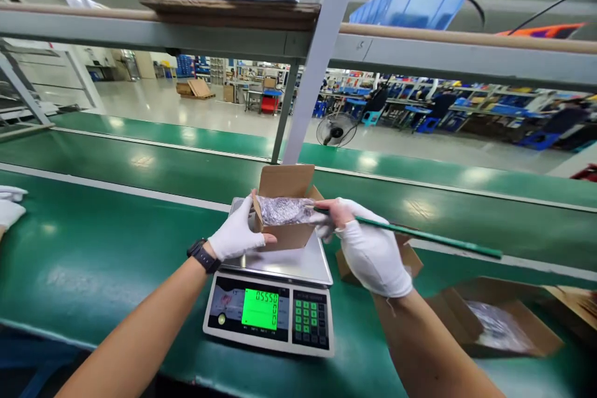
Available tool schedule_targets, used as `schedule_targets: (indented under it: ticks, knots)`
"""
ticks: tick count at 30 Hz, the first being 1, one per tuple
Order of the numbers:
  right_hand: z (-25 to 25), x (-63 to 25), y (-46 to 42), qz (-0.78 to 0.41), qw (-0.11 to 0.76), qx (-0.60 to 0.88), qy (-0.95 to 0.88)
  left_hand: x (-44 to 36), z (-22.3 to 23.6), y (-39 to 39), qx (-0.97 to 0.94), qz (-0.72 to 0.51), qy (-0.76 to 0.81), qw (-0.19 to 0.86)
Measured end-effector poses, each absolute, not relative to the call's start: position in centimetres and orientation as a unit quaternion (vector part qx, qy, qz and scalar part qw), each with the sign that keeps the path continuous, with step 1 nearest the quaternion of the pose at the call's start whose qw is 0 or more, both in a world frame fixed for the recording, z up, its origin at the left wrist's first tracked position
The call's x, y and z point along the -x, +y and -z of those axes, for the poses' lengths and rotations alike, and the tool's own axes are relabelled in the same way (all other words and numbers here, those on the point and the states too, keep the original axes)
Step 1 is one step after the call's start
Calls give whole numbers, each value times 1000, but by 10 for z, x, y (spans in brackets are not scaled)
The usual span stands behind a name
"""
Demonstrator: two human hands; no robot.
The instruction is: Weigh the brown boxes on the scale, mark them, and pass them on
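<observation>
A small open cardboard box (290, 238) sits on the metal pan of a digital scale (268, 316), its back flap standing up. Inside lies a bundle in clear bubble wrap (285, 210). My left hand (237, 233), in a white glove with bare fingertips, grips the box's left side, thumb on the front wall. My right hand (366, 242), gloved the same way, is closed on a slim green pencil (433, 241) at the box's right edge. The pencil's tip points at the wrap, and its other end reaches out to the right. The green-lit display reads 0.5550.
To the right on the green work surface (116, 249) stand another open box (527, 320) with clear-wrapped contents and a box (410, 258) partly behind my right hand. A slanted white post (317, 68) rises behind the scale. A shelf overhead carries a blue bin (410, 5).
</observation>
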State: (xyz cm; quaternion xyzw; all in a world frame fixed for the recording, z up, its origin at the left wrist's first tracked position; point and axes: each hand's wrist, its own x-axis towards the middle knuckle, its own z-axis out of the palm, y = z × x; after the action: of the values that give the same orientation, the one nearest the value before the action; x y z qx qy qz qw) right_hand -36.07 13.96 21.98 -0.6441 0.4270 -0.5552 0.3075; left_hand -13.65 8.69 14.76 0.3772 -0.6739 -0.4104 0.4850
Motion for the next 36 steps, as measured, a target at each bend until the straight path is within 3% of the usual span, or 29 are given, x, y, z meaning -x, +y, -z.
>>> schedule_targets:
  ticks: [3, 6, 11, 15, 36]
  knots:
    - [-220, 336, 123, 531, 262, 699, 401, 130, -153, 100, -445, 348, -633, 530]
    - [-213, 318, 103, 495, 295, 711, 402, 133, -152, 104, -489, 313, -622, 525]
    - [-206, 306, 91, 395, 257, 769, 431, 133, -146, 105, -416, 446, -584, 536]
    - [-206, 302, 92, 346, 194, 800, 450, 134, -145, 107, -404, 455, -571, 550]
    - [-201, 297, 86, 339, 190, 802, 454, 134, -144, 104, -413, 404, -599, 554]
